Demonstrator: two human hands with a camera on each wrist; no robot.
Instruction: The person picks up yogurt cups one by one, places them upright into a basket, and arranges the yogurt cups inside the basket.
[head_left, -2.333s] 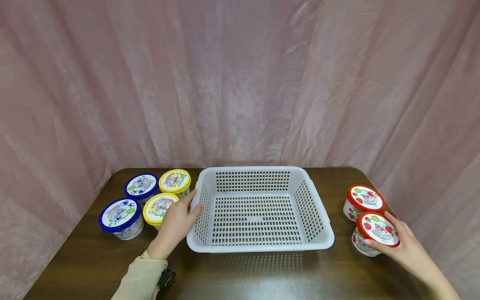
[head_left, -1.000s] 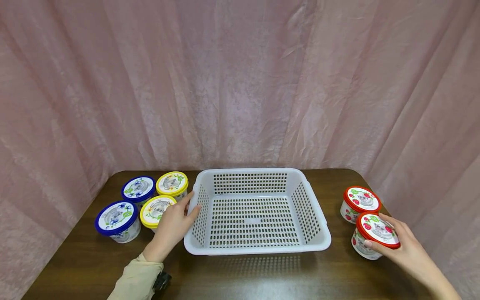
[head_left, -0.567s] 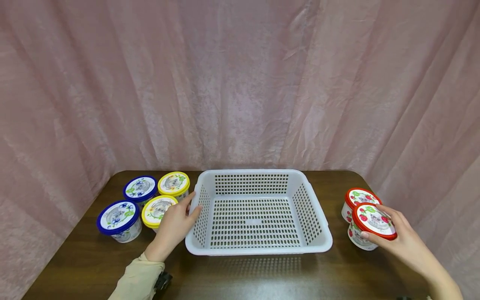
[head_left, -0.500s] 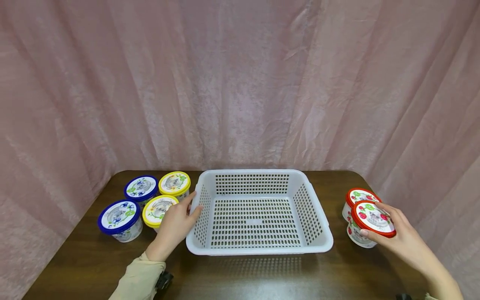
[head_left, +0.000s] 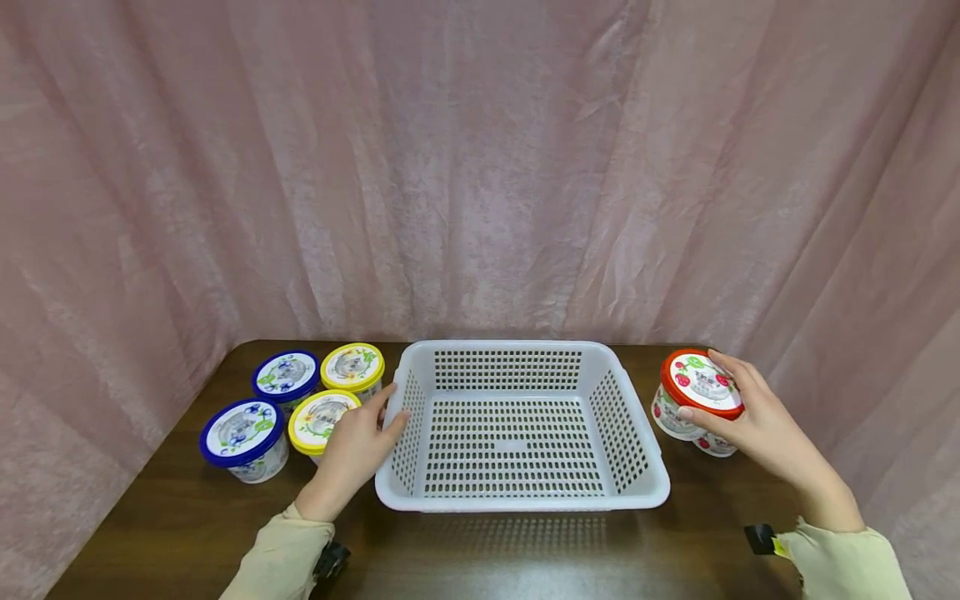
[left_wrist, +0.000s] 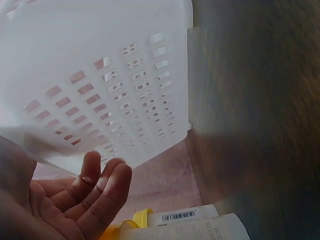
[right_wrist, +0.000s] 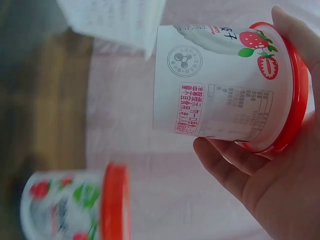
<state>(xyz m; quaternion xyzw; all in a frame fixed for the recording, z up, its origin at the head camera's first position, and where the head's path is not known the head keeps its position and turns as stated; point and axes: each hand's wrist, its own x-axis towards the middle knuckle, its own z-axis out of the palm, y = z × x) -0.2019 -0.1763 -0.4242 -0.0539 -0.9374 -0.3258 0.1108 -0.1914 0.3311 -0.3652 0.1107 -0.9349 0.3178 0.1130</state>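
Observation:
My right hand (head_left: pixel 765 429) grips a red-lidded tub (head_left: pixel 702 382) by its lid, thumb on the near side and fingers on the far side. Strawberries are printed on the tub, which is raised off the table beside the basket's right rim. Behind it a second red-lidded tub (right_wrist: pixel 65 205) stands on the table; in the head view it is mostly hidden. My left hand (head_left: pixel 356 442) holds the left rim of the white plastic basket (head_left: pixel 517 503), thumb over the rim. Its curled fingers (left_wrist: pixel 107 185) show outside the perforated wall in the left wrist view.
Two yellow-lidded tubs (head_left: pixel 352 367) stand left of the basket, close to my left hand. Farther left are two blue-lidded tubs (head_left: pixel 242 432). All rest on a dark wooden table (head_left: pixel 480 558). A pink curtain (head_left: pixel 480 167) hangs behind it.
My right hand has lifted the nearer red-lidded tub and carried it left and away from me, past the other red-lidded tub, toward the basket. The left hand stays on the rim.

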